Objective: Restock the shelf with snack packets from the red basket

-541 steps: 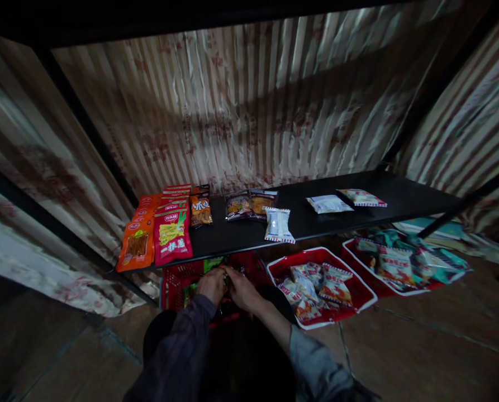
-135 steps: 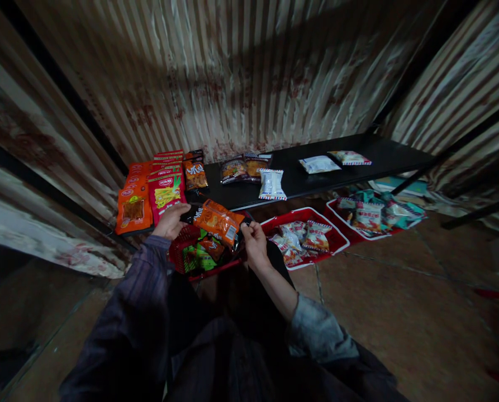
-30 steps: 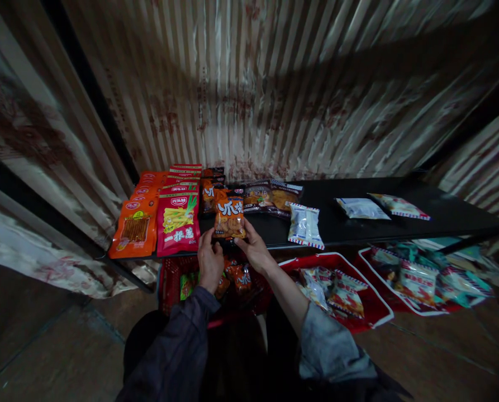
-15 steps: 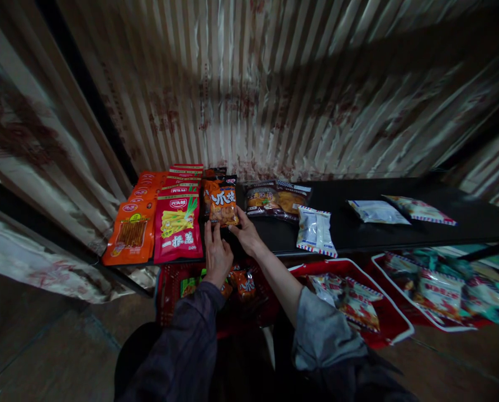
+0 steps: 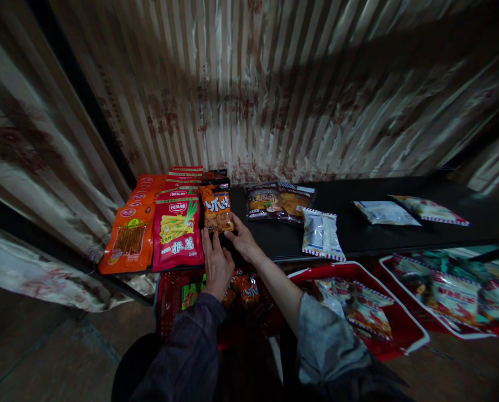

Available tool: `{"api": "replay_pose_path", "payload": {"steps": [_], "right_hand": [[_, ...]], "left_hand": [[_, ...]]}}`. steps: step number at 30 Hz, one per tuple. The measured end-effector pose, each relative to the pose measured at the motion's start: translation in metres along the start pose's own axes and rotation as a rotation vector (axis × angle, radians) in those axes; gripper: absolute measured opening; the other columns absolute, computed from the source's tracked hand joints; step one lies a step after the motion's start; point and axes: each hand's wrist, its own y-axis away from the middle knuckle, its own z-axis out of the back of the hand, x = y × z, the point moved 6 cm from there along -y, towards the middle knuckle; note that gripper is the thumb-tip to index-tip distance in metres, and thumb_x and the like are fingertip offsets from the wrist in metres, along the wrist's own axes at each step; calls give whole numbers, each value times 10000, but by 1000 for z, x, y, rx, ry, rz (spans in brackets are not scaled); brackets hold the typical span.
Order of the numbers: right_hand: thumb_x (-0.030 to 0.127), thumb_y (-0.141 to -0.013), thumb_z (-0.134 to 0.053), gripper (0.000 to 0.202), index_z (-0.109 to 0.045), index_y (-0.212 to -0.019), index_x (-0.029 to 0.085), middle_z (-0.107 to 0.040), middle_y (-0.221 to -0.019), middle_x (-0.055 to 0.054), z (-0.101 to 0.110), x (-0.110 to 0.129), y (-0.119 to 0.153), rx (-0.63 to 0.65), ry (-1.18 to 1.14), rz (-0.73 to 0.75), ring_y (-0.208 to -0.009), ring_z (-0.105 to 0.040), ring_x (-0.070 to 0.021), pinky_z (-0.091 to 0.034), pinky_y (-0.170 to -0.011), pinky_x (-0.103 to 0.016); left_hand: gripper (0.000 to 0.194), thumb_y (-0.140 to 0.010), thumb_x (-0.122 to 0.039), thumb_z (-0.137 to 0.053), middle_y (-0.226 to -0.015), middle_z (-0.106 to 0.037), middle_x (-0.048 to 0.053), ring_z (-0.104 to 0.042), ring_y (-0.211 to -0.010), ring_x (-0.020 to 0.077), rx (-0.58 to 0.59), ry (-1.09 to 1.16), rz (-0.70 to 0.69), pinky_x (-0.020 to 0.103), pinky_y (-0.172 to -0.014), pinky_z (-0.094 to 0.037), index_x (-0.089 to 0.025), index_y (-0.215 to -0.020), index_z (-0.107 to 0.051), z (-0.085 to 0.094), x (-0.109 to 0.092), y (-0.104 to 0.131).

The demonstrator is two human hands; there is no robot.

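An orange and black snack bag (image 5: 218, 209) lies on top of similar bags near the front of the black shelf (image 5: 270, 243). My left hand (image 5: 218, 262) rests below it, with fingers stretched out and their tips at its lower edge. At the bag's lower right corner, my right hand (image 5: 244, 241) has its fingers along the side and the thumb below, holding that corner. Close on the left is a row of overlapping pink snack bags (image 5: 177, 231), and beyond it a row of orange packets (image 5: 127, 240).
Brown chip bags (image 5: 278, 202) and several white bags (image 5: 322, 233) lie to the right on the shelf. Below its front edge stand a dark red basket (image 5: 163, 312) and red baskets with white rims (image 5: 417, 335), all holding snack bags. A striped curtain (image 5: 241, 84) hangs behind.
Both hands have shifted the orange and black bag slightly left, against the pink row, and it now lies straighter over the bags beneath. The view has tilted slightly.
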Motion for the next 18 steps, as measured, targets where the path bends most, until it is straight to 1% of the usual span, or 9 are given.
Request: {"api": "replay_pose_path", "payload": {"steps": [6, 11, 14, 18], "right_hand": [[173, -738, -559, 617, -432, -1340, 228, -588, -1244, -59, 6, 12, 3, -33, 378, 118, -1140, -548, -233, -397, -1004, -402], [307, -781, -579, 545, -486, -1304, 184, -599, -1140, -133, 11, 24, 10, -114, 716, 132, -1106, -523, -298, -406, -955, -440], [374, -779, -596, 547, -500, -1292, 210, -589, -1094, -130, 13, 26, 14, -155, 797, 127, -1046, -526, -296, -427, -906, -429], [407, -790, -582, 545, -488, -1303, 245, -582, -1082, -116, 15, 23, 15, -157, 783, 155, -1025, -519, -288, -429, -889, -423]], "left_hand": [[484, -748, -56, -440, -1438, -293, 238, -235, -1374, 304, 3, -30, 13, 493, -1099, -271, -53, -1230, -477, -2, 3, 0], [471, -736, -47, -443, -1419, -320, 228, -255, -1364, 308, -1, -20, 10, 501, -1090, -284, -68, -1203, -496, -3, 0, 1], [466, -738, -46, -432, -1411, -330, 225, -264, -1360, 302, -9, -8, 9, 490, -1093, -288, -68, -1198, -502, -2, -2, 0], [471, -741, -49, -430, -1415, -329, 214, -261, -1361, 301, -9, 5, 9, 492, -1095, -284, -81, -1206, -497, -1, -3, 1]]}}
